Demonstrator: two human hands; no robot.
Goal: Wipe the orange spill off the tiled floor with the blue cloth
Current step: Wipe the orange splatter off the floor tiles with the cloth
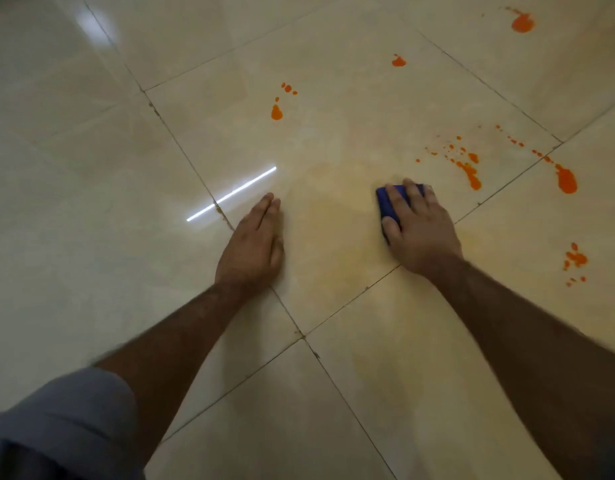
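Right hand pressed down on the cloth, fingers spread over it, thumb at its near edge; whether curled round it or flat, hard to tell. Cloth on the floor, mid-tile, amid a pale orange smear. Left hand flat on the floor, fingers straight and together, holding nothing. Spill in bright blobs and specks beyond and right of the cloth, apart from it. Grey sleeve at lower left.

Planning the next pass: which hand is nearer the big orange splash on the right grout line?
Right. The right hand, pressing the blue cloth, lies just left of that splash; the left hand rests much farther left.
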